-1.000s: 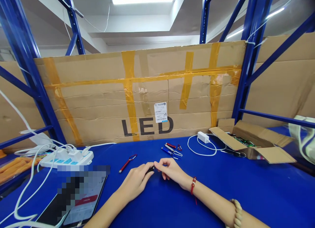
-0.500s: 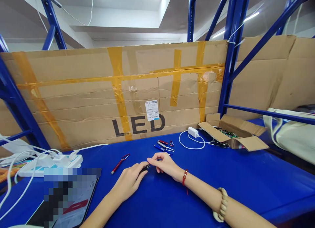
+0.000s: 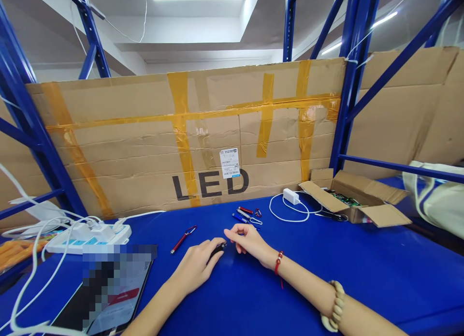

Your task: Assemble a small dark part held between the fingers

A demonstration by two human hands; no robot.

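Note:
Near the middle of the blue table, my left hand (image 3: 199, 263) is closed around a small dark object (image 3: 217, 250) with a shiny metal end, mostly hidden by the fingers. My right hand (image 3: 250, 240) is just to its right, thumb and forefinger pinched close to that metal end. Whether anything sits in the right pinch is too small to make out. To the left of the hands lies a red pen-like stick with a carabiner clip (image 3: 183, 239). Behind the right hand is a small group: a blue stick (image 3: 240, 218), a silver stick with a clip (image 3: 249, 216) and red pieces (image 3: 245, 210).
A tablet-like screen (image 3: 123, 297), partly blurred, lies at the left below a white power strip (image 3: 119, 237) with cables. A white charger (image 3: 290, 196) with a coiled cable and an open cardboard box (image 3: 386, 215) stand at the back right. A cardboard wall (image 3: 137, 157) closes the back.
The view has turned slightly left, so everything sits further right. Both hands keep nearly the same pose around the small dark object.

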